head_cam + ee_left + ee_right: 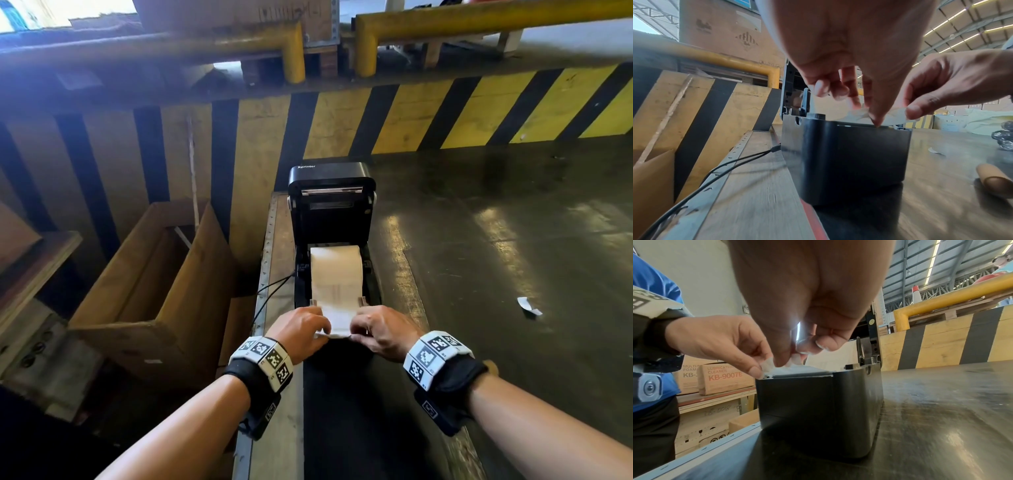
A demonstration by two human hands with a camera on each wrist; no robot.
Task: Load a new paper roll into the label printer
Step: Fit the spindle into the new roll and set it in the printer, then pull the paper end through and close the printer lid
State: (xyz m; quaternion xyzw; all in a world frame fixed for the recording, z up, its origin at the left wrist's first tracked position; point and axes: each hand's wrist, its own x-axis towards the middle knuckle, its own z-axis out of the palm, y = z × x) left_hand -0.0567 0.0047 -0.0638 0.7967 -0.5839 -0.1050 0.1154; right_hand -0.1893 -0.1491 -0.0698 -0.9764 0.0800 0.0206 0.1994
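Observation:
A black label printer stands on the dark table with its lid raised upright. A white paper roll lies in its bay, and the paper's loose end runs forward over the front edge. My left hand pinches the left corner of that paper end, and my right hand pinches the right corner. From the left wrist view the printer's front sits below my left hand's fingers, with the crumpled paper end between both hands. The right wrist view has the paper end at the printer's front lip.
A brown cardboard core lies on the table at the right, near a paper scrap. Black cables run from the printer's left side. An open wooden crate sits left; a yellow-black striped barrier stands behind.

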